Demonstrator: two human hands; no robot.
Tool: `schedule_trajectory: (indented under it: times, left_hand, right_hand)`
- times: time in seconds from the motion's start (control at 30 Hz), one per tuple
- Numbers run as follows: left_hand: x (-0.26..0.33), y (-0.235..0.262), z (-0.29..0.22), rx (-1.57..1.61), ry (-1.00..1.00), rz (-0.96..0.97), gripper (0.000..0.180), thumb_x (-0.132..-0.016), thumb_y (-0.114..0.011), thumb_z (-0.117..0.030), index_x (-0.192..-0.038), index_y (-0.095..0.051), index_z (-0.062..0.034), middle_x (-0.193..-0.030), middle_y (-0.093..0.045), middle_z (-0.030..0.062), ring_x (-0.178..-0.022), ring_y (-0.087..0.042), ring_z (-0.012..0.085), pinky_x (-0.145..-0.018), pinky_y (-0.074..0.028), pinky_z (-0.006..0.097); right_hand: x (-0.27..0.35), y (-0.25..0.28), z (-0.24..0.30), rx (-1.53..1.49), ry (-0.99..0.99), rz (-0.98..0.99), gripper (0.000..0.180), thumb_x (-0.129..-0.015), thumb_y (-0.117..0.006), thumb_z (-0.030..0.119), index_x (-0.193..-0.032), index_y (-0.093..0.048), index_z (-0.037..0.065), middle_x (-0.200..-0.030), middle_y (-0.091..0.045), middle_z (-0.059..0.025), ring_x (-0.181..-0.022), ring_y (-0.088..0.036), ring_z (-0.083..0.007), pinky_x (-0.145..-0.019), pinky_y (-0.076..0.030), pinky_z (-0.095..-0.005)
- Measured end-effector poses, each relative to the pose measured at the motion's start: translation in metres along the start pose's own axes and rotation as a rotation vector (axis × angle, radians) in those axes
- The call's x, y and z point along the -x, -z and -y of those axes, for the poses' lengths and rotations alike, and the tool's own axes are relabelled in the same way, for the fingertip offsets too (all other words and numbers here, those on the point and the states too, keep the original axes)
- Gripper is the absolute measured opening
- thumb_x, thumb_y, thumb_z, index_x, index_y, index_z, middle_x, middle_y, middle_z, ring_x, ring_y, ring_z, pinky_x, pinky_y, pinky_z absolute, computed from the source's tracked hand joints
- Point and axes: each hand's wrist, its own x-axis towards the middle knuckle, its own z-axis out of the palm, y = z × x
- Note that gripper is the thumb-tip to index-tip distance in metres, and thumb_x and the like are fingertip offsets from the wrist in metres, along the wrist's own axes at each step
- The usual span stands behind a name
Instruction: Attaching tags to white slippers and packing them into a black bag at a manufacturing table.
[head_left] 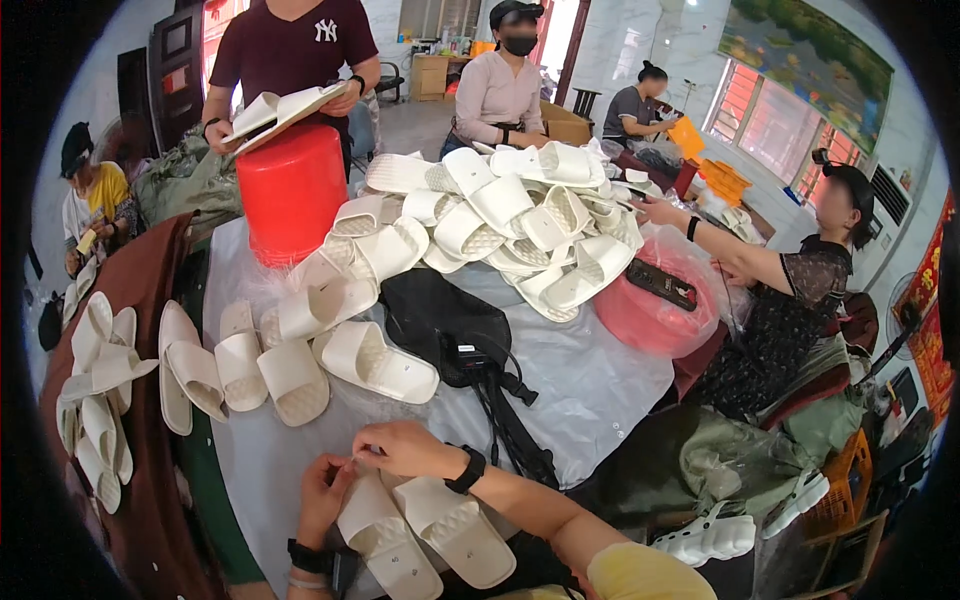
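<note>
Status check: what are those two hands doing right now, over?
Left hand and right hand pinching together above a white slipper pair. Black bag just beyond. Over.

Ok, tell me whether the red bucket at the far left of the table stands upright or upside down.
Upside down: the red bucket shows a closed flat top, with no open mouth visible.

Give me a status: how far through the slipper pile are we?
Done, apparently: white slippers laid in a row at the wearer's left, more on the brown cloth. In hand: left hand and right hand meet at the heel end of a slipper pair, fingertips pinching something too small to tell. Left: the big heap mid-table, clearly the larger share.
</note>
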Motion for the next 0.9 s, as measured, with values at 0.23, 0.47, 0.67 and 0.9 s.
schedule_trajectory:
  times: [0.23,0.47,0.67,0.9]
  left_hand:
    - [0.004,-0.002,0.008,0.075,-0.015,-0.015,0.008,-0.087,-0.057,-0.009,-0.086,-0.055,-0.0007,-0.076,-0.058,-0.0005,-0.069,-0.053,0.0061,-0.062,-0.043,0.020]
    - [0.005,0.002,-0.001,0.022,0.038,-0.050,0.008,-0.087,-0.058,-0.009,-0.087,-0.056,-0.0017,-0.075,-0.057,-0.0008,-0.067,-0.051,0.0056,-0.062,-0.043,0.020]
    - [-0.002,0.000,0.012,-0.041,-0.069,-0.017,0.016,-0.087,-0.059,-0.016,-0.090,-0.060,-0.0009,-0.077,-0.061,0.0011,-0.071,-0.053,0.0068,-0.062,-0.045,0.023]
    - [0.004,0.002,0.005,-0.013,0.073,0.057,0.013,-0.089,-0.057,-0.014,-0.093,-0.057,-0.0025,-0.083,-0.058,-0.0015,-0.077,-0.051,0.0053,-0.068,-0.044,0.021]
  right_hand:
    - [0.000,0.002,0.003,0.006,-0.023,0.008,0.013,-0.081,-0.057,0.024,-0.083,-0.059,0.011,-0.077,-0.062,-0.0044,-0.070,-0.060,-0.0245,-0.058,-0.045,-0.0353]
    - [-0.004,-0.003,0.000,-0.046,0.018,0.020,0.013,-0.079,-0.059,0.024,-0.083,-0.061,0.011,-0.079,-0.063,-0.0046,-0.070,-0.061,-0.0256,-0.059,-0.046,-0.0353]
    - [-0.003,0.006,0.007,0.022,-0.040,0.040,0.014,-0.079,-0.059,0.024,-0.082,-0.062,0.011,-0.078,-0.062,-0.0065,-0.074,-0.061,-0.0263,-0.063,-0.047,-0.0359]
    - [-0.005,0.008,0.012,-0.017,-0.024,0.061,0.013,-0.080,-0.060,0.024,-0.083,-0.063,0.011,-0.078,-0.063,-0.0045,-0.067,-0.060,-0.0240,-0.057,-0.045,-0.0322]
